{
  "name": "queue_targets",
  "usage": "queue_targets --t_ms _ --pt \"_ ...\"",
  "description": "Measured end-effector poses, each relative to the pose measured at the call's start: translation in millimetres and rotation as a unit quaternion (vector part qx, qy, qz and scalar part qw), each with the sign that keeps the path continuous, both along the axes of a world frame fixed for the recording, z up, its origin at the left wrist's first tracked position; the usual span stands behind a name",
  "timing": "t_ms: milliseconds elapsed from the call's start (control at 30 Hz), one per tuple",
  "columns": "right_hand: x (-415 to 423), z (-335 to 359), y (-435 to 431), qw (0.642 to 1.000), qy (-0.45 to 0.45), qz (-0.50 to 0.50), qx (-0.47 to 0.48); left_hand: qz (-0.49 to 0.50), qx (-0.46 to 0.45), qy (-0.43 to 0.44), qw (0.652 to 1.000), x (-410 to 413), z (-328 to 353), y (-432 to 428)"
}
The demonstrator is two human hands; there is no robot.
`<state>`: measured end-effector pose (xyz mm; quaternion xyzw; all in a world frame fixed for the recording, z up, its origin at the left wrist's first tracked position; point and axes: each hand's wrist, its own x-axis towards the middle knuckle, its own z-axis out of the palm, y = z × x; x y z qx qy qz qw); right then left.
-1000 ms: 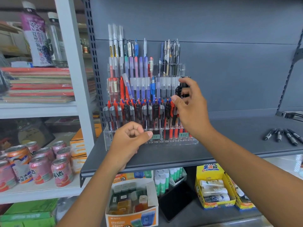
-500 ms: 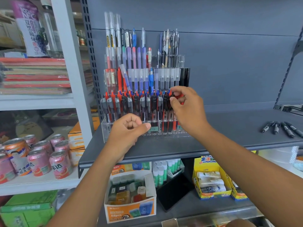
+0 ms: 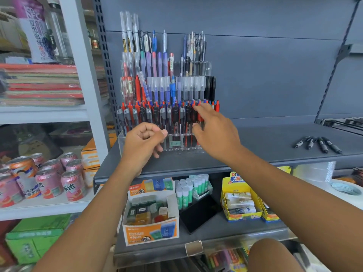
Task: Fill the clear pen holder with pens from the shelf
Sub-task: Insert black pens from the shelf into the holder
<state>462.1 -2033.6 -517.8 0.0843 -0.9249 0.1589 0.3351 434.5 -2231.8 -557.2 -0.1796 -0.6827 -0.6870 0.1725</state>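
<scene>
Fisted round nothing visible, the left hand (image 3: 145,141) sits before the holder (image 3: 123,140) — the right hand (image 3: 214,132), fingers loosely spread, touches front-row pens (image 3: 176,114). That holder stands on the shelf (image 3: 255,146).

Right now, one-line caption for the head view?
Right hand at front-row pens in holder, left hand curled nearby, loose pens on shelf.

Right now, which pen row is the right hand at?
The front, lowest row of red-and-black pens: the right hand reaches its right end; the taller rows stand behind.
</scene>
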Motion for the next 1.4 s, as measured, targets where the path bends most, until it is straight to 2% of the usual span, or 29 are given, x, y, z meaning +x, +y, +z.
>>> queue_targets --t_ms 167,267,333,400,467,533,767,1033,1167,1400 --pt "18.0 0.0 3.4 0.998 -0.043 -0.013 0.041 0.044 -0.086 0.004 0.995 18.5 2.5 0.0" --pt "28.4 0.7 5.4 0.996 -0.062 -0.029 0.063 0.103 -0.209 0.051 0.971 33.3 4.0 -0.8" --pt "35.0 0.6 6.8 0.993 -0.071 -0.046 0.086 0.158 -0.332 0.101 0.924 46.5 7.7 0.7" --pt "41.8 -0.4 8.4 0.988 -0.089 -0.068 0.106 0.201 -0.440 0.157 0.861 56.4 12.2 3.8" --pt "49.5 -0.9 11.2 0.984 -0.111 -0.084 0.110 0.230 -0.510 0.173 0.810 64.5 17.3 9.8" --pt "57.2 -0.8 15.6 0.982 -0.124 -0.094 0.108 0.241 -0.549 0.153 0.785 70.4 20.7 17.4" --pt "79.2 3.8 41.4 0.974 -0.154 -0.128 0.101 0.232 -0.605 0.123 0.752 81.7 28.3 55.4" --pt "89.9 5.0 98.0 0.966 -0.166 -0.175 0.089 0.193 -0.626 0.190 0.731 76.9 31.5 125.3" --pt "92.0 -1.2 139.4 0.960 -0.173 -0.204 0.085 0.179 -0.647 0.219 0.709 66.4 30.1 176.1" --pt "93.0 -16.5 235.6 0.939 -0.209 -0.266 0.062 0.137 -0.658 0.233 0.702 44.8 24.7 274.9"
